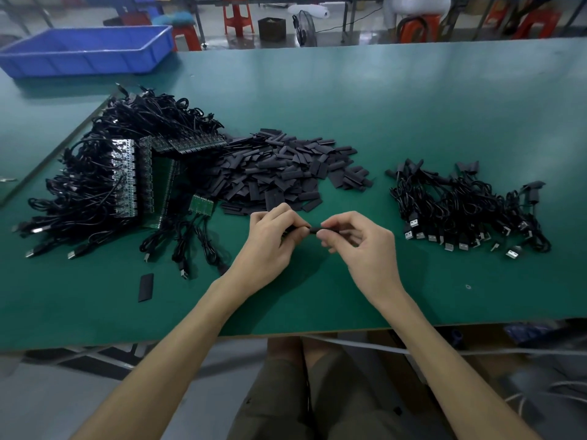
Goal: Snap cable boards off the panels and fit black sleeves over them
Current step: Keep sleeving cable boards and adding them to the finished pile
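Just in front of the sleeve pile (286,173), above the green table (413,296), the left hand (273,239) and the right hand (359,246) are drawn together. Each pinches one end of a single black sleeve (315,230), held level between them, probably so that it can be slid along a board. The board itself is hidden by the fingers, so how far it is seated cannot be told.

- **Left of the pile:** the panels (127,179) with their tangled cables, and a loose board strip (200,204) at the pile's near-left corner.
- **Right of the pile, well apart:** the finished cables (460,211), plugs toward the person.
- **Near-left of the pile:** a stray sleeve (146,287) lying alone.
- **Far-left beyond the pile:** a blue bin (85,52).

Nothing lies between the hands and either stock.
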The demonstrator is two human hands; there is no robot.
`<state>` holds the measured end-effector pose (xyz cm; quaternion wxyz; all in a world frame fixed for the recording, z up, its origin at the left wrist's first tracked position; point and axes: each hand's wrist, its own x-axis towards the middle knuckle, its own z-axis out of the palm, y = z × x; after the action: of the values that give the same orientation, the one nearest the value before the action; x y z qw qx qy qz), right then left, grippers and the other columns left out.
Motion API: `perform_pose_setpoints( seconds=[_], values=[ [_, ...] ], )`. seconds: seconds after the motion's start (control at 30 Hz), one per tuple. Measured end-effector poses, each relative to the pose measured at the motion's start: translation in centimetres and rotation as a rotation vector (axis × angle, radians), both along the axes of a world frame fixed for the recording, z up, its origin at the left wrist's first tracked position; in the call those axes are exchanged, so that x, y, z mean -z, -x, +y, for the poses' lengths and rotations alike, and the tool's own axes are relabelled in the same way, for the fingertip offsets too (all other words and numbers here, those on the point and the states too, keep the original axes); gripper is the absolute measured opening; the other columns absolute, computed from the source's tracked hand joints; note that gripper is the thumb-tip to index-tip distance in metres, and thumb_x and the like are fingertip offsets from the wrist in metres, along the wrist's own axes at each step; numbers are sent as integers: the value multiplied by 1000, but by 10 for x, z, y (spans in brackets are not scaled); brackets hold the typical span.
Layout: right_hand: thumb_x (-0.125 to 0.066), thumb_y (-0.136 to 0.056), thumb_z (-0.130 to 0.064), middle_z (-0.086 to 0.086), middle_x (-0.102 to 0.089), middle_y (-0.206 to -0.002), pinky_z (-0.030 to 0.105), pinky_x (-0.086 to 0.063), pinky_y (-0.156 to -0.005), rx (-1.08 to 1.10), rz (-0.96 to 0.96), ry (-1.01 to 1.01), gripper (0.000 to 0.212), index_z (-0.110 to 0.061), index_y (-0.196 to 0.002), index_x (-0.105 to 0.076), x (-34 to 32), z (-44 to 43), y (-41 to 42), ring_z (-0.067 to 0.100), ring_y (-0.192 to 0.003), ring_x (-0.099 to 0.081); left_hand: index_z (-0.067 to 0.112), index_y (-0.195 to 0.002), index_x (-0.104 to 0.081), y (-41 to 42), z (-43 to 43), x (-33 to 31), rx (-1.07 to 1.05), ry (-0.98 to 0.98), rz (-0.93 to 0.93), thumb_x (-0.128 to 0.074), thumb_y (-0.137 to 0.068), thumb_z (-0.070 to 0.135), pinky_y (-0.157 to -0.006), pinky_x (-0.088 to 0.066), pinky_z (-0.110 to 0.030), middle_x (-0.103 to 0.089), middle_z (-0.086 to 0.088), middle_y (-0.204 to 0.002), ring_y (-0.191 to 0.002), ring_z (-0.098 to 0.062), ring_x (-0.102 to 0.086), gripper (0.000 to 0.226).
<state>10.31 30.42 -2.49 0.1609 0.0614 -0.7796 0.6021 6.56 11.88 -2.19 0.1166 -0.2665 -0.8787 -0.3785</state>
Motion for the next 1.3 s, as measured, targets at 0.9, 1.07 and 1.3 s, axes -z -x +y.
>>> perform_pose_setpoints(
  seconds=[0.9,1.07,1.3],
  values=[
    [-78,-87,-10,7,-68,-78,26,-52,-61,-203,-75,261,13,1,-87,-71,2,6,6,16,-62,-59,21,-90,-52,-9,8,-2,159,170,165,-60,-97,12,-86,-35,-23,-45,16,-85,-79,-3,-41,14],
    [-78,-89,-11,6,-68,-77,27,-54,-64,-205,-76,255,10,-4,-84,-72,1,5,6,18,-63,-63,10,-95,-58,-12,8,0,132,260,238,-52,-101,14,-91,-40,-29,-56,2,-89,-86,-17,-52,9],
    [-77,-92,-15,2,-70,-74,25,-54,-65,-190,-104,223,14,-8,-82,-69,2,5,8,17,-62,-64,11,-95,-57,-14,9,-2,112,311,215,-39,-103,22,-91,-45,-36,-56,1,-91,-87,-19,-55,22]
  ],
)
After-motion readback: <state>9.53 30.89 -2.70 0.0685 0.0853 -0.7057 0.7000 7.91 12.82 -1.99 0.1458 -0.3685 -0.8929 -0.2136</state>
